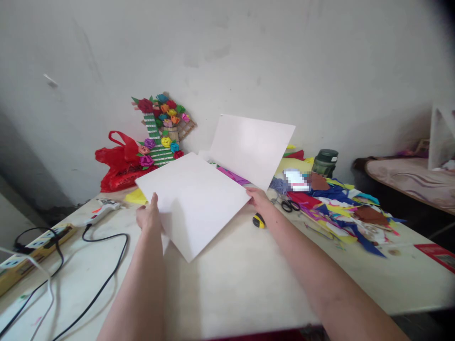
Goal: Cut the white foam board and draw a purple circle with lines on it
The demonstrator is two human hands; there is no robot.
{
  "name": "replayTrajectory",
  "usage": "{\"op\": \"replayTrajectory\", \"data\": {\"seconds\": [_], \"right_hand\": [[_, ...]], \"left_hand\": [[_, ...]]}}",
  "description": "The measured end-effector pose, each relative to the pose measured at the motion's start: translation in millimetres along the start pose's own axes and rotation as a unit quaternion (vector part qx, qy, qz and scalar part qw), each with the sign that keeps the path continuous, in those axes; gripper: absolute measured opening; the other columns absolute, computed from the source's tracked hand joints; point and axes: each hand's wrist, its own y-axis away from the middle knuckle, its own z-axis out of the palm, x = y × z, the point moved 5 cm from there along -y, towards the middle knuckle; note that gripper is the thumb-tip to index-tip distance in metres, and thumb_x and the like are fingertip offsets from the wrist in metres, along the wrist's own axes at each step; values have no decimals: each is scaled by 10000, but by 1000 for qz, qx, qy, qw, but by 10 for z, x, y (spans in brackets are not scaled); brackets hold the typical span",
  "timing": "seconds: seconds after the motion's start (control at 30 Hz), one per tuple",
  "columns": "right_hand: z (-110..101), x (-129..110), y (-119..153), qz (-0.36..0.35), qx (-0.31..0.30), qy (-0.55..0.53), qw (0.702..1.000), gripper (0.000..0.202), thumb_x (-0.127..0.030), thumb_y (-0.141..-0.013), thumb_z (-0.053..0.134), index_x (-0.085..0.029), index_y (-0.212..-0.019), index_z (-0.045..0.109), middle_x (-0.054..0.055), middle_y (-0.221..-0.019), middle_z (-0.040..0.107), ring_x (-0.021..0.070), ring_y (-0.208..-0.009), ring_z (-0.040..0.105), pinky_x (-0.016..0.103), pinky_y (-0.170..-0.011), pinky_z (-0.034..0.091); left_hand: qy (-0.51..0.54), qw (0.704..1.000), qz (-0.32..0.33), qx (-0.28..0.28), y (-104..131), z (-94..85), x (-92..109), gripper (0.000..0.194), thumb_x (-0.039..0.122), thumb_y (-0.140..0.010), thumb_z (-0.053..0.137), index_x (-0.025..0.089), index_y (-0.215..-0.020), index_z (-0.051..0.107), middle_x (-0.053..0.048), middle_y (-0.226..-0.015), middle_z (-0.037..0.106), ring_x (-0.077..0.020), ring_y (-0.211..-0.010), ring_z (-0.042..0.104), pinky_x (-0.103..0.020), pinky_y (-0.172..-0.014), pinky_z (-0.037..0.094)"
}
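Between my two hands a white board (195, 203) is held tilted above the table. My left hand (148, 213) grips its left edge, thumb on top. At the right corner, my right hand (256, 198) has its fingers closed on the same board. A second white board (254, 147) stands slanted behind it, towards the wall; what props it up is hidden. Just below my right hand lies a yellow and black tool (259, 220), partly covered. Black-handled scissors (290, 205) rest to the right of my wrist.
Colourful paper scraps (348, 208) spread over the table's right side, near a dark green jar (325, 162). A red plastic bag (119, 158) and a paper-flower craft (163, 128) stand at the back left. A power strip (39, 251), a glue gun (101, 212) and cords occupy the left.
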Motion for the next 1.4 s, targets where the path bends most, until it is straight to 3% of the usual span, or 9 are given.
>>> {"op": "replayTrajectory", "data": {"seconds": [0.13,0.27,0.37,0.47,0.57,0.8,0.97,1.13,1.4], "right_hand": [[-51,-14,-4,12,-16,21,1000,178,-144,-648,544,-153,-810,617,38,-726,654,146,-622,584,239,-473,455],[-141,-23,-59,18,24,8,1000,158,-128,-662,542,-145,-806,605,36,-694,648,137,-601,580,235,-476,462],[-205,-19,-104,14,73,-38,997,176,-162,-697,550,-148,-870,577,20,-653,632,119,-541,561,229,-469,466],[-176,3,-120,18,60,-68,996,207,-207,-724,548,-149,-923,554,19,-646,631,122,-528,569,249,-504,495],[-132,13,-85,19,46,-62,997,197,-241,-739,539,-159,-918,551,21,-664,635,131,-536,579,268,-514,505],[-193,-36,17,-7,126,-56,991,152,-294,-719,534,-159,-775,576,43,-710,653,149,-617,600,242,-526,495],[-144,-70,54,25,-44,-57,997,234,-285,-692,570,-155,-886,587,49,-815,674,177,-713,627,282,-635,511],[-125,-75,227,139,-259,-13,956,355,-404,-776,465,-141,-968,605,85,-866,679,193,-742,639,332,-716,499],[-70,-86,307,123,-321,64,937,309,-240,-660,608,-117,-943,608,91,-855,685,200,-782,642,363,-804,470]], "left_hand": [[166,976,-135,-49,45,52,-126,526,572,-612,593,134,-901,578,-101,-784,607,-254,-691,612,-376,-585,513],[270,943,-175,-86,58,170,-147,296,310,-637,657,146,-867,567,-40,-685,581,-169,-578,584,-308,-541,517],[305,934,-180,-54,92,199,-146,267,238,-669,627,132,-903,554,-37,-719,581,-147,-598,586,-289,-572,524],[306,938,-159,-30,148,198,-121,290,237,-702,591,116,-959,538,-54,-788,592,-149,-650,600,-275,-586,526],[304,943,-134,-30,169,195,-105,310,260,-745,539,108,-1015,523,-79,-857,605,-155,-705,611,-261,-605,526],[299,946,-111,-60,72,205,-170,308,287,-740,539,96,-980,557,-84,-818,623,-173,-699,619,-286,-649,522],[345,926,-103,-117,45,267,-156,240,275,-760,521,117,-938,554,-67,-744,615,-149,-584,595,-312,-614,520],[281,941,-103,-159,52,260,-154,155,265,-754,537,130,-827,557,-46,-630,593,-148,-503,570,-298,-527,502],[214,938,-77,-260,248,348,75,194,324,-767,542,133,-781,575,-56,-584,598,-175,-515,586,-292,-490,478]]}}
